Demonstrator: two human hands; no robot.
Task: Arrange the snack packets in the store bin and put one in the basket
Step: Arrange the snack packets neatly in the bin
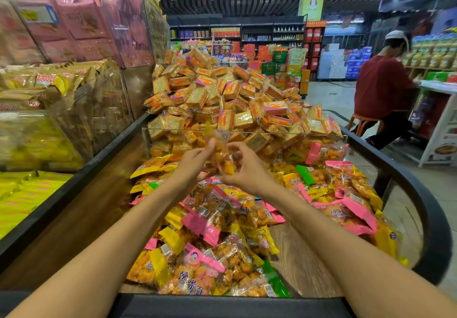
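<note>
Left hand (195, 161): grip pinched on the packet's left edge, steadying it.
Snack packet (221, 155): up in the air between both hands, above the store bin (420, 194), likely being inspected.
Right hand (243, 169): grip clamped on its right side.
Basket: out of view.

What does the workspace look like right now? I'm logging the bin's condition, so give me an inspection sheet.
Surface: store bin, black curved rim, bare wooden floor showing at near right.
Job's things: snack packets piled loosely; one packet held up above them. Basket: nothing seen.
Clutter: square biscuit packs heaped behind a clear divider.
Grippers: left hand and right hand both pinch the packet.
Cables: nothing seen.
Surroundings: seated person at right; shelves behind.
</note>
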